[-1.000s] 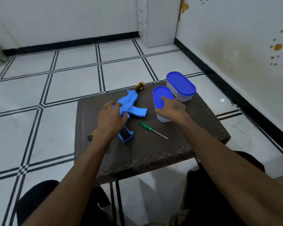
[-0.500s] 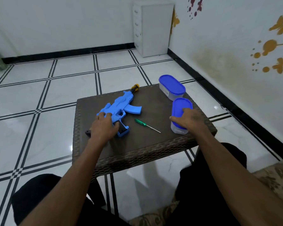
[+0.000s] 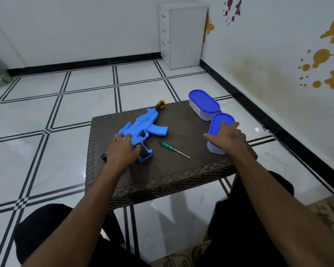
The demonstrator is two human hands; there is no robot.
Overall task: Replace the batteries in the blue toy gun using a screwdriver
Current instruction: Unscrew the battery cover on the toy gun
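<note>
Two hands on a brown wicker table (image 3: 181,176): left grip (image 3: 121,151) around blue toy gun (image 3: 141,128), right (image 3: 228,137) clasping lidded container (image 3: 220,124).

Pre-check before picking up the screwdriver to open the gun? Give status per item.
1. Toy gun flat on table: ok.
2. Left hand steadying the gun: ok.
3. Screwdriver within reach, unobstructed: ok.
4. Right hand free: not ok, resting on the near container.
5. Battery cover screw visible: cannot tell.
6. New batteries at hand: cannot tell, both containers lidded.
</note>
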